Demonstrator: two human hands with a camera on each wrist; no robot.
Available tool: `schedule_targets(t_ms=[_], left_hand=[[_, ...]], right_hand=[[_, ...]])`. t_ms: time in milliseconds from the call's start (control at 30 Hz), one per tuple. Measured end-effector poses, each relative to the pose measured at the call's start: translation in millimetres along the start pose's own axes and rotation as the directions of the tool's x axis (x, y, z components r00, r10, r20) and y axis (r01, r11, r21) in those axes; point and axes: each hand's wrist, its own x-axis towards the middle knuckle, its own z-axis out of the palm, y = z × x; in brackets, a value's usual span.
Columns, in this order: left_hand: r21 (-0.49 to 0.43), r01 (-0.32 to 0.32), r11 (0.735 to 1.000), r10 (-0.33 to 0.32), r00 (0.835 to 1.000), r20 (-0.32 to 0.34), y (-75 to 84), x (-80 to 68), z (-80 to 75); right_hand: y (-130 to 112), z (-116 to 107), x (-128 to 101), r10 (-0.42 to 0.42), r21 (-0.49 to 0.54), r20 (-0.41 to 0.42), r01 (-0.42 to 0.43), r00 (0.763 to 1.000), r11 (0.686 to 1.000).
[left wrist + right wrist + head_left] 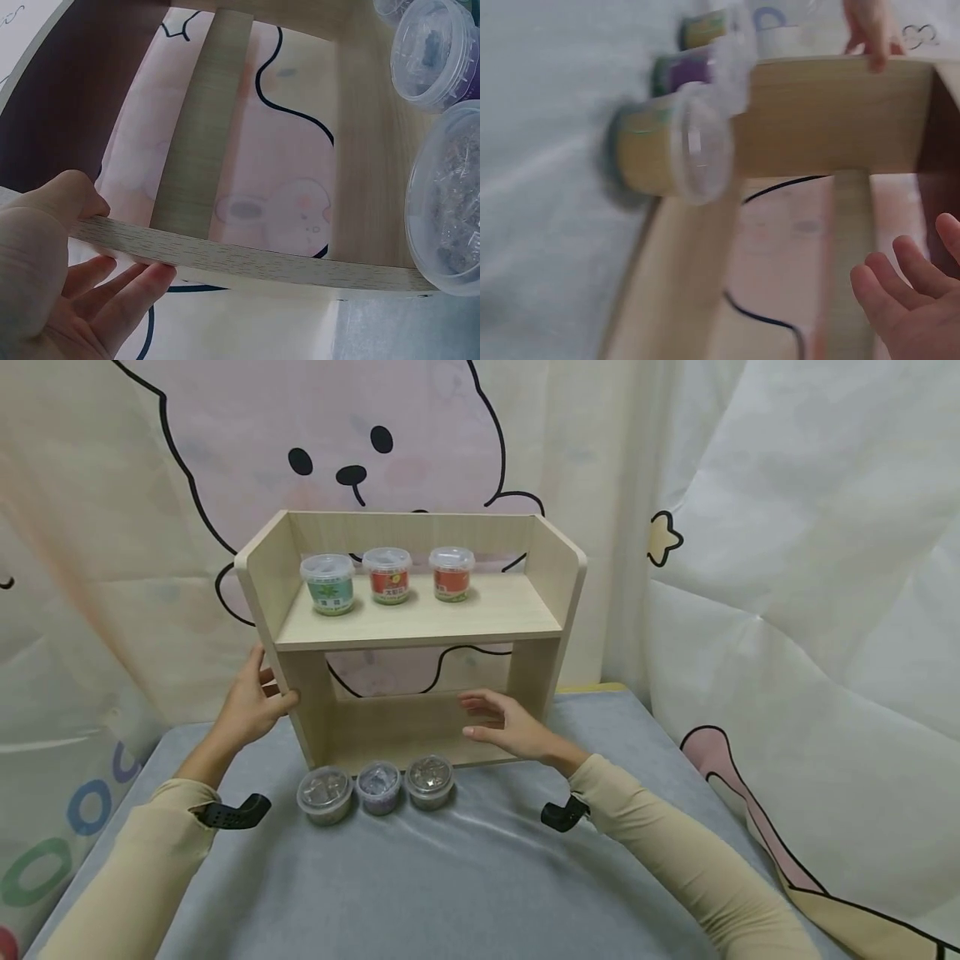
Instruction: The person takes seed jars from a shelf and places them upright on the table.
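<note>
Your left grip [251, 700] clamped the shelf [420, 622] by its side, likely steadying it; your right grip [513, 727] hung empty, spread.

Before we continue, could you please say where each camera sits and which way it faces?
Head: on the head, facing forward and down at the shelf; left hand, right hand and sleeves show.
Left wrist: worn there, facing the lower compartment; the left hand shows, gripping the shelf.
Right wrist: worn there, facing across the lower compartment; the right hand shows, the left beyond.
Both wrist views show the shelf, left hand and front tubs.
</note>
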Motion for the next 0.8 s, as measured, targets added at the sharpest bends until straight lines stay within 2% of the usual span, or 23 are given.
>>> schedule_targets(t_ms=[333,600,800], left_hand=[[-0.005,0.003,1.000,-0.003,1.000,0.002,-3.8,2.8,-0.5],[-0.008,-0.015,1.000,0.015,1.000,0.004,-5.1,4.8,-0.2],[-0.015,-0.003,1.000,0.003,1.000,0.006,-3.2,2.1,0.0]], right_hand=[[-54,-25,3,-0.127,0.031,-0.009,0.127,0.992,0.991],[-90,-54,15,-0.106,0.076,-0.068,0.111,0.992,0.991],[-103,-73,32,-0.069,0.061,-0.170,0.081,0.983,0.995]])
